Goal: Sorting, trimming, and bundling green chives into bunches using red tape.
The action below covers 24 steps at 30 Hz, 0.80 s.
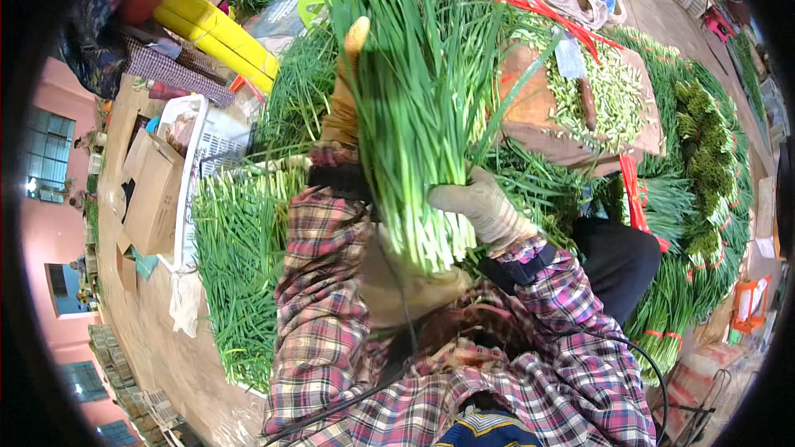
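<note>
A thick bundle of green leafy stalks with white ends, like Chinese chives (413,136), stands upright in front of my chest. My right hand (478,205), in a pale work glove, grips it low, near the white ends. My left hand (351,74), gloved in tan, lies along the bundle's upper left side, its fingers mostly hidden behind the leaves. To the right, a cleaver with a wooden handle (587,102) lies on cut stalk pieces (615,84) on a cardboard-like block (525,93). Red ties (632,192) hang at the block's front edge.
A stack of chives (239,273) lies at my left, beside a white plastic basket (189,198) and a cardboard box (152,189). Tied bundles (661,211) are piled along the right. Another person's dark sleeve (93,37) shows at the upper left, near a yellow roll (217,31).
</note>
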{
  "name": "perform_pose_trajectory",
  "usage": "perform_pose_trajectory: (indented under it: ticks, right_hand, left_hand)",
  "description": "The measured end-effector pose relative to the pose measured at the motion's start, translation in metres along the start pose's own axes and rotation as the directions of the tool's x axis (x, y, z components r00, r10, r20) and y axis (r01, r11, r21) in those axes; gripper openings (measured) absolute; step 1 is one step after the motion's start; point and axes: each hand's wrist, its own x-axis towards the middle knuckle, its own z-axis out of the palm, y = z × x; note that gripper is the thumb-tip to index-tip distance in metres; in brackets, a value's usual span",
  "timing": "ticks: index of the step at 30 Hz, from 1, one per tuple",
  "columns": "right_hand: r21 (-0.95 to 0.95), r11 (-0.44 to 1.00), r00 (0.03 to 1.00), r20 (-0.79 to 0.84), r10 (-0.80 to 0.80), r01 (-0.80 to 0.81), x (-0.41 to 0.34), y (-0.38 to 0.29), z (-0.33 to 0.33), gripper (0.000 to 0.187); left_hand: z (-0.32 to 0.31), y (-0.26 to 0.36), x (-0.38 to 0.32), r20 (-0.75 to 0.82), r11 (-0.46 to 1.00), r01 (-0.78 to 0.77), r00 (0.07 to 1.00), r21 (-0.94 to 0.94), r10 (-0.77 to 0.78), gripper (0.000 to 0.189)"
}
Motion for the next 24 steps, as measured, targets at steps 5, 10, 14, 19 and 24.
perform_pose_trajectory:
  ticks: [5,10,14,19,24]
  right_hand:
    - [0.018,0.992,0.965,-0.236,-0.114,0.122,0.033,-0.025,-0.033,0.053]
    - [0.204,0.979,0.99,-0.137,0.012,0.017,0.07,-0.042,-0.074,0.053]
    - [0.042,0.994,0.897,-0.429,0.108,-0.1,0.099,-0.018,-0.116,0.043]
    - [0.418,0.903,0.958,-0.208,0.196,-0.094,0.091,-0.012,-0.118,0.038]
    - [0.448,0.887,0.946,-0.226,0.232,-0.111,0.095,-0.009,-0.119,0.038]
  left_hand:
    - [-0.013,-0.033,0.06,0.1,0.914,0.113,0.992,-0.389,-0.08,0.05]
    - [0.0,-0.056,0.063,-0.174,0.931,0.107,0.969,-0.348,-0.176,0.051]
    - [0.042,-0.075,0.032,-0.414,0.933,0.168,0.86,-0.32,-0.297,0.052]
    - [0.064,-0.084,0.015,-0.564,0.907,0.315,0.71,-0.281,-0.421,0.053]
    - [0.086,-0.093,-0.016,-0.535,0.834,0.412,0.639,-0.367,-0.552,0.056]
